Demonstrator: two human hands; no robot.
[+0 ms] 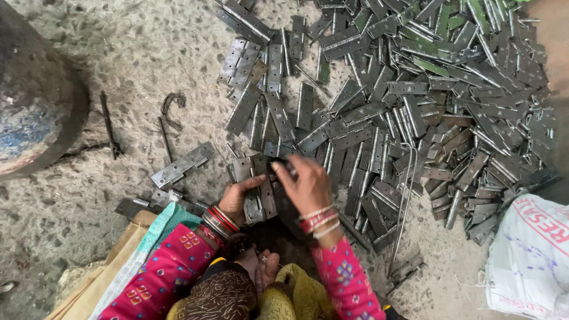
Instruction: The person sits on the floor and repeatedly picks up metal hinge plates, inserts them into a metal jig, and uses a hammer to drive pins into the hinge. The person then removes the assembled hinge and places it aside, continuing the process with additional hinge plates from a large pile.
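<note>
A big heap of grey metal hinges [415,101] covers the concrete floor in front of me. My left hand [237,198] grips a small stack of hinges [261,198] held upright near my knees. My right hand [305,184] reaches over the stack's top edge, fingers pinching a dark hinge leaf [278,165] at the near edge of the heap. Both wrists carry red and white bangles, and the sleeves are pink with a pattern.
A single open hinge [181,166] lies apart on the left, beside thin metal rods [109,124] and a bent hook [172,106]. A large round drum [29,95] stands at far left. A white printed sack [530,255] sits at lower right, and wooden boards [112,266] lie at lower left.
</note>
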